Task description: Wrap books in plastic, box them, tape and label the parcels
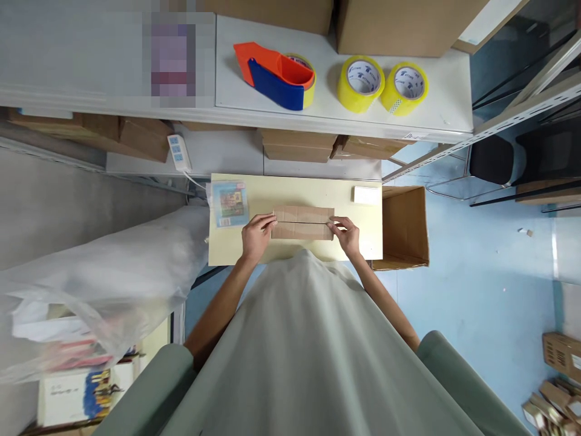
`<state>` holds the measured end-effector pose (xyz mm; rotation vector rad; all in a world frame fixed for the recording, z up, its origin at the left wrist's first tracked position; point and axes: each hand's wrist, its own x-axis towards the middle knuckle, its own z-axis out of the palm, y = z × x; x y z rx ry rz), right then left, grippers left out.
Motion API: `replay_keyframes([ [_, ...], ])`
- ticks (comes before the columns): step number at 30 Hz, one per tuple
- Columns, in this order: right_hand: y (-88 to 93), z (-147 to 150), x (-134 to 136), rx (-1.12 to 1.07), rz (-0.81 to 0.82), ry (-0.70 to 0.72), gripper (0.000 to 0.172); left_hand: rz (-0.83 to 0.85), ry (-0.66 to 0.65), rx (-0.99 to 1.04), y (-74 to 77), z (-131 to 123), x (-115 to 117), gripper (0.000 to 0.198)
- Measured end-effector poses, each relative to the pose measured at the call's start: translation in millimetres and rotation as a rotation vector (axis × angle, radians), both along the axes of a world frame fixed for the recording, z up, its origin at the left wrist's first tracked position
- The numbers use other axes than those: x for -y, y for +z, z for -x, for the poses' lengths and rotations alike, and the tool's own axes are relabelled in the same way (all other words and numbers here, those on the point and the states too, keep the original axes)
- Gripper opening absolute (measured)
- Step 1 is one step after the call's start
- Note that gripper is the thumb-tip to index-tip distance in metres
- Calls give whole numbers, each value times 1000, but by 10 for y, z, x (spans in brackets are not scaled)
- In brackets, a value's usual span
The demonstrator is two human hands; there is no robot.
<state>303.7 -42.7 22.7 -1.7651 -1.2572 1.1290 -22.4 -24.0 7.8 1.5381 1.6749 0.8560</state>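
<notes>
A flat brown cardboard piece (302, 231) lies on the pale yellow table (295, 191), with a dark lengthwise seam between its two flaps. My left hand (257, 237) pinches its left end, fingers at the seam. At the right end, my right hand (345, 235) pinches the cardboard between thumb and fingers. A picture packet in clear plastic (231, 204) rests on the table beyond my left hand. Near the far right corner sits a small white box (367, 195).
Above the table, a shelf (327, 97) holds an orange and blue tape dispenser (276, 75) and two yellow tape rolls (361, 83). An open carton (405, 227) stands right of the table. Plastic sheeting (118, 266) bulges at the left.
</notes>
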Motion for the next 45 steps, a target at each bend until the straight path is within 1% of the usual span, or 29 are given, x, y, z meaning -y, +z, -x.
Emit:
replay_keyframes([
  [4,-28,19,-6,-6,5,-18,53,5,14,35,-3,-9,-15,25],
  [11,-49,-11,59,-28,-10,-35,50,28,39,69,18,-44,44,26],
  [14,-61,-16,43,-28,-6,-35,51,34,35,69,24,-53,37,30],
  [18,-61,-5,39,-25,-25,-22,57,27,1,74,25,-11,9,36],
  [21,9,-34,15,-5,-45,26,60,9,-20,24,89,35,-58,36],
  [23,137,-89,-84,53,-101,70,60,-42,-30,-26,206,52,-163,32],
  [24,235,-125,-171,97,-148,91,59,-79,-35,-43,295,52,-238,30],
  [26,505,-200,-424,199,-279,118,58,-161,-49,-53,528,30,-437,25],
  [29,1034,-257,-942,313,-483,165,56,-290,-88,-36,955,-58,-811,21],
  [32,1536,-145,-1498,394,-635,213,58,-405,-75,-11,1357,-193,-1159,17],
  [34,1762,45,-1845,466,-689,285,64,-465,-61,-4,1572,-281,-1315,15],
  [36,1874,309,-2167,542,-715,390,71,-516,-53,4,1735,-341,-1394,14],
  [37,1890,458,-2319,585,-718,450,73,-539,-51,11,1797,-356,-1407,14],
  [39,1866,765,-2598,674,-701,545,73,-570,-53,28,1882,-346,-1390,14],
  [42,1781,1177,-2928,786,-613,585,65,-554,-67,32,1913,-236,-1300,18],
  [45,1727,1471,-3135,870,-463,539,56,-503,-71,33,1860,-59,-1175,26],
])
